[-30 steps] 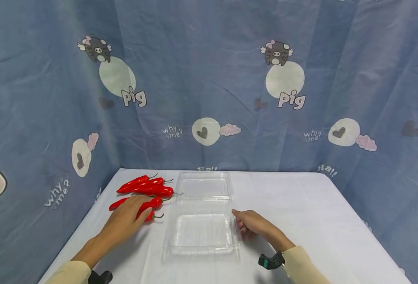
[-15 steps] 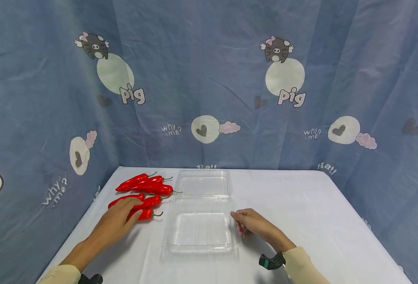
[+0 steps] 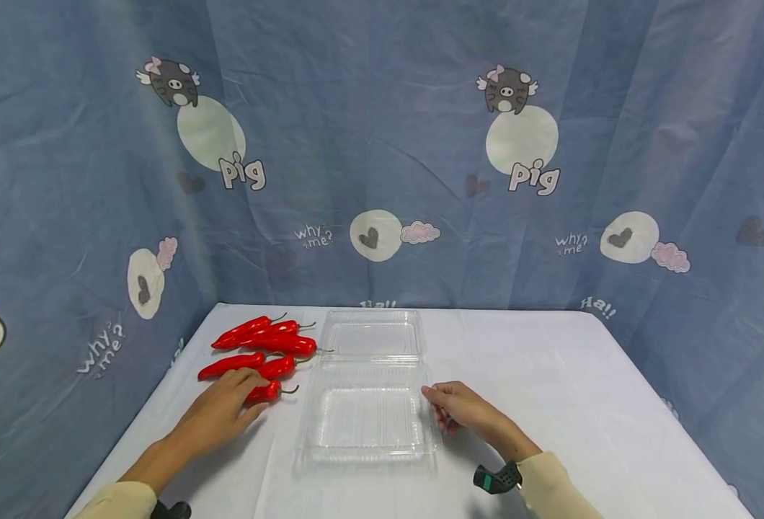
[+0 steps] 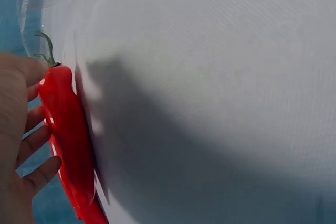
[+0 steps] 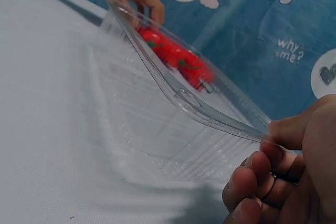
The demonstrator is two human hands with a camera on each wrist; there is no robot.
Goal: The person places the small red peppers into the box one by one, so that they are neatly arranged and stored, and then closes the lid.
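My left hand (image 3: 216, 411) lies over the nearest red chili pepper (image 3: 264, 393), its thumb on the near side and fingers on the far side. In the left wrist view, the loosely bent fingers (image 4: 39, 142) meet the side of that pepper (image 4: 68, 129), below its green stem. My right hand (image 3: 463, 407) pinches the right rim of a clear plastic clamshell container (image 3: 372, 455), which stands with its lid (image 3: 372, 339) folded back. Thumb and index finger hold the rim in the right wrist view, where the base (image 5: 157, 140) looks tilted.
Several more red chili peppers (image 3: 285, 346) lie in a loose group left of the container. All rest on a white-covered table (image 3: 551, 389). A blue printed curtain (image 3: 382, 144) closes off the back and sides.
My left hand has shifted from the peppers further back toward the nearest one, uncovering a pepper behind it. The right hand stays at the container's rim.
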